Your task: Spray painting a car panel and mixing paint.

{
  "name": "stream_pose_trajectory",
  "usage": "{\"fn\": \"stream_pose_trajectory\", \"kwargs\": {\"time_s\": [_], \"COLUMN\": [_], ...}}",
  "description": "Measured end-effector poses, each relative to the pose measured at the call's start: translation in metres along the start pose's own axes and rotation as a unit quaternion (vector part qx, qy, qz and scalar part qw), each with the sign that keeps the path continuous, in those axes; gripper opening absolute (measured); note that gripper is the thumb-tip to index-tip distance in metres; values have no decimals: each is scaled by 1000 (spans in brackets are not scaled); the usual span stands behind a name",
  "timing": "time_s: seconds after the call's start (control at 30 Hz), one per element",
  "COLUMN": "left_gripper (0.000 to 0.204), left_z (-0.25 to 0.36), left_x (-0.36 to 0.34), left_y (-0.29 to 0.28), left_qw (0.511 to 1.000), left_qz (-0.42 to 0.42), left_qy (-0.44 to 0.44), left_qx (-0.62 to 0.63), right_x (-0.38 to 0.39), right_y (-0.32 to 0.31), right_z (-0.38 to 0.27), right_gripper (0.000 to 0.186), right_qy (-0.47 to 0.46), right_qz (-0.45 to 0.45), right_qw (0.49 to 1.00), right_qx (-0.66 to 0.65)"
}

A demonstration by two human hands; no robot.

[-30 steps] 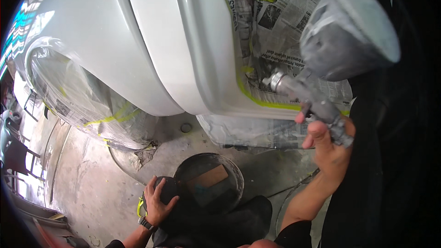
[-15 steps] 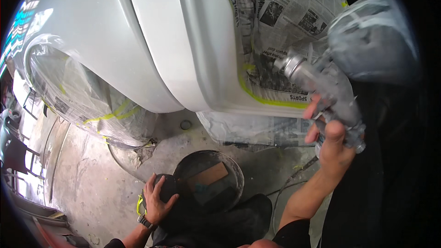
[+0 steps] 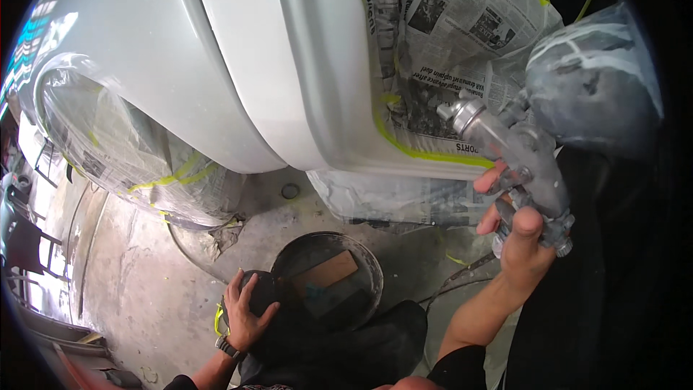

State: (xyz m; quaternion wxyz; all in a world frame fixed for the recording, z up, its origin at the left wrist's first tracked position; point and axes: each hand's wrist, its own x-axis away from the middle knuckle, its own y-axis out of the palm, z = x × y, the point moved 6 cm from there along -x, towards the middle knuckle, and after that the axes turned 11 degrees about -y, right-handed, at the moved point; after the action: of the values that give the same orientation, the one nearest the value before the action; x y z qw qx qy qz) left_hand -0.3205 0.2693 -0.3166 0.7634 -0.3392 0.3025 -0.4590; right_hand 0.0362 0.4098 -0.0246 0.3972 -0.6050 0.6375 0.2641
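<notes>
"Spray gun (image 3: pixel 538 162), held up on the person's right side, with a big grey cup (image 3: pixel 595 101) attached."

"How does the right hand (image 3: pixel 523 245) grip it?"

"Fingers wrapped around its lower part, thumb near us. I can't tell how hard they squeeze."

"And the nozzle (image 3: pixel 465 113)?"

"Turned toward the white panel (image 3: pixel 332 94), with newspaper (image 3: pixel 491 0) behind it. Yellow-green tape (image 3: pixel 411 150) runs along the panel's edge."

"What about the left hand (image 3: pixel 249 318)?"

"Resting on a dark-clothed knee (image 3: pixel 266 287), fingers spread, a watch (image 3: pixel 229 349) at the wrist."

"Anything beside that knee?"

"Yes, a round black tub (image 3: pixel 377 274) on the concrete floor (image 3: pixel 166 267), a brown board (image 3: pixel 326 275) in it. Farther left, plastic sheeting (image 3: pixel 79 112) covers the arched opening below the panels."
</notes>
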Motion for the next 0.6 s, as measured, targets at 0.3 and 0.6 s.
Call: {"fn": "stream_pose_trajectory", "kwargs": {"time_s": [0.3,0.6], "left_gripper": [80,82], "left_z": [2,-1], "left_x": [0,1], "left_y": [0,-2], "left_qw": [1000,1000], "left_qz": [-6,-12], "left_qy": [-10,-9], "left_qx": [2,5], "right_x": [7,-13], "right_y": [1,-6], "right_z": [24,-6], "right_gripper": [65,37], "right_qy": [74,-105], "right_qz": [-173,33], "right_qw": [979,994], "right_qx": [80,-1]}}
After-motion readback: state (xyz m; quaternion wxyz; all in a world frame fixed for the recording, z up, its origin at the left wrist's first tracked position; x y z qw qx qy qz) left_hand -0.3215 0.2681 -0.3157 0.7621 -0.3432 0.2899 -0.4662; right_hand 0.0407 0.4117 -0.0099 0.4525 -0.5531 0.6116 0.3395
